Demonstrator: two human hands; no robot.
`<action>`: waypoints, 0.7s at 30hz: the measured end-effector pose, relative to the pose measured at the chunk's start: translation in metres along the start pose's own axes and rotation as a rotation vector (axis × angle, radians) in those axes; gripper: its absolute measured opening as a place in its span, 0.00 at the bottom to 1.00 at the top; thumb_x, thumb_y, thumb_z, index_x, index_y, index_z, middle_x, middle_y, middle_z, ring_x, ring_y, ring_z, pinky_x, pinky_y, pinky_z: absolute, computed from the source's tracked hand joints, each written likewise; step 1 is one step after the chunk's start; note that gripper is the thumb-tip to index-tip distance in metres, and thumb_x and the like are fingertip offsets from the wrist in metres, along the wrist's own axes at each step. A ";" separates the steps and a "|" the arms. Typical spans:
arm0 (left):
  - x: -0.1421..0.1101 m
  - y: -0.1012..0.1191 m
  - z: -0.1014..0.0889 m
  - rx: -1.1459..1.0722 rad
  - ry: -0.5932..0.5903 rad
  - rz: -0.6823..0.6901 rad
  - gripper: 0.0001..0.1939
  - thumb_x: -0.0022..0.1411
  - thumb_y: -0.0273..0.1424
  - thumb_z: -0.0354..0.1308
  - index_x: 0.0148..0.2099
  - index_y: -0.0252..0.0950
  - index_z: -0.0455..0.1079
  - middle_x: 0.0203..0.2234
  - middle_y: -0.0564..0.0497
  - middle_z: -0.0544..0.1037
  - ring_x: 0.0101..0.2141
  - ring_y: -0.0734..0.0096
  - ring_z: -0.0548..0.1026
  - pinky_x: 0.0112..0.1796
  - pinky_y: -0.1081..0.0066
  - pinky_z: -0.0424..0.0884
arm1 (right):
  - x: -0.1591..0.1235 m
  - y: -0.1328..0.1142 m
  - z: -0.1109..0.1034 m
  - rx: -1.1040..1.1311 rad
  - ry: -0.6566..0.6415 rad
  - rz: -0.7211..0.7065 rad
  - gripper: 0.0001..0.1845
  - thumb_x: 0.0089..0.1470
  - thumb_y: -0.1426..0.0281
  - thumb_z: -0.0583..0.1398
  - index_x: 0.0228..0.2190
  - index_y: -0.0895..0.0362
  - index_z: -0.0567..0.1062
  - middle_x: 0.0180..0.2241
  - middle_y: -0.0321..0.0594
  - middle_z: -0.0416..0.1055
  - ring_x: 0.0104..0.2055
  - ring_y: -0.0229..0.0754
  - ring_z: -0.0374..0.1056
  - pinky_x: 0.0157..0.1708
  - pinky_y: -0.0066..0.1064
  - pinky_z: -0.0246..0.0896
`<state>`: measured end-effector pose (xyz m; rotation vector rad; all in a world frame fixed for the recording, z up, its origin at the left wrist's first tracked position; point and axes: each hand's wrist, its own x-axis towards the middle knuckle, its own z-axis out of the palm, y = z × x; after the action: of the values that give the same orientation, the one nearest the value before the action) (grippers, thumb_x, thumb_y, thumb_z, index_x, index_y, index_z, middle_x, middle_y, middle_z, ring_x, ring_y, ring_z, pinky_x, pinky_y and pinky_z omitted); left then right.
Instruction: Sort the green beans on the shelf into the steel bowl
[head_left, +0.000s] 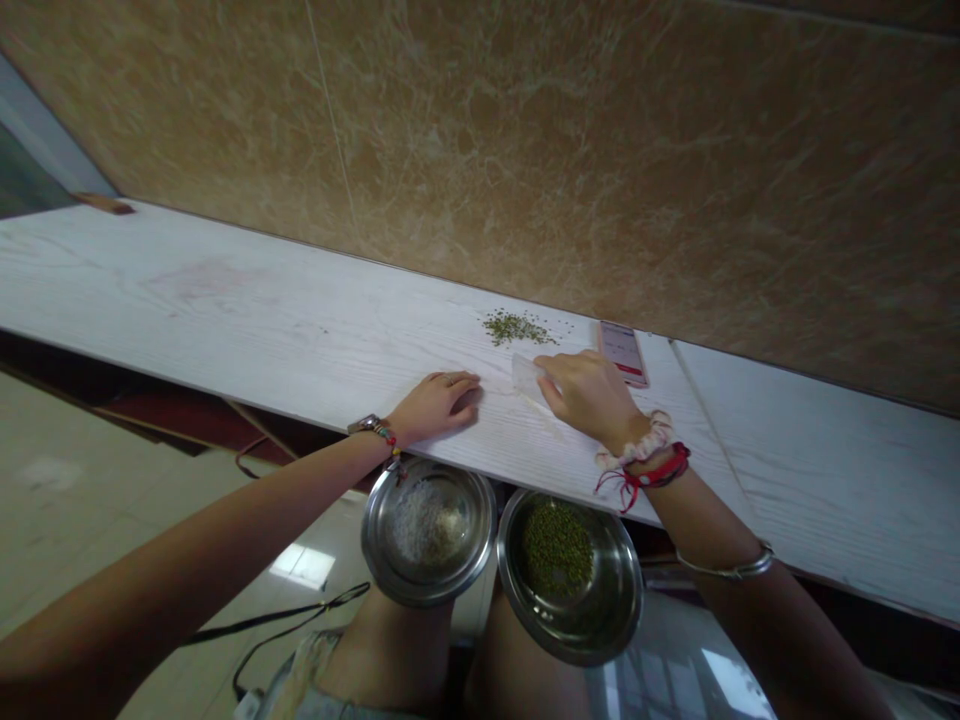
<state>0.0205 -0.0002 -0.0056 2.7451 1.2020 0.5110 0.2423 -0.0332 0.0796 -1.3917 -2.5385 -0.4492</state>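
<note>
On the white board, my left hand (439, 405) lies palm down with its fingers stretched out, holding nothing. My right hand (592, 395) pinches a thin translucent plastic piece (526, 374) against the board; its exact kind is unclear. Just beyond that piece, small green beans (517, 327) lie in a loose spread. A steel bowl (375, 570) with white grains (424, 520) rests over my left leg, below the board's edge. Over my right leg, a second steel bowl (619, 620) holds more green beans (556, 548) and tilts slightly.
A phone (624, 352) lies behind my right hand, close to the brown marbled wall (480, 150). The narrow white board (247, 300) runs along this wall. Below left, a black cord (270, 620) trails above the tiled floor (60, 500). A small brown object (105, 204) sits at the far left.
</note>
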 end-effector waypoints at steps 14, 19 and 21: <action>0.000 -0.001 0.002 0.005 0.002 0.007 0.19 0.60 0.34 0.50 0.52 0.30 0.66 0.52 0.41 0.71 0.52 0.60 0.69 0.52 0.61 0.64 | 0.003 0.003 -0.003 -0.094 -0.061 0.045 0.13 0.53 0.75 0.52 0.33 0.60 0.76 0.30 0.45 0.76 0.30 0.41 0.68 0.32 0.32 0.51; 0.000 -0.001 0.001 -0.002 0.006 0.003 0.19 0.60 0.34 0.50 0.52 0.31 0.66 0.53 0.42 0.71 0.52 0.61 0.69 0.52 0.61 0.64 | 0.003 0.006 -0.004 -0.131 -0.078 0.115 0.14 0.52 0.76 0.51 0.34 0.62 0.76 0.30 0.48 0.76 0.30 0.43 0.68 0.32 0.33 0.50; 0.000 -0.001 0.001 -0.002 0.005 -0.002 0.20 0.60 0.34 0.50 0.52 0.30 0.66 0.52 0.41 0.71 0.52 0.60 0.69 0.52 0.61 0.63 | 0.003 0.006 -0.003 -0.126 -0.055 0.111 0.14 0.52 0.76 0.51 0.34 0.62 0.76 0.30 0.47 0.76 0.31 0.43 0.68 0.32 0.33 0.50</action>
<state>0.0202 0.0006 -0.0071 2.7422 1.2046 0.5192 0.2459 -0.0288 0.0846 -1.6016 -2.4978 -0.5668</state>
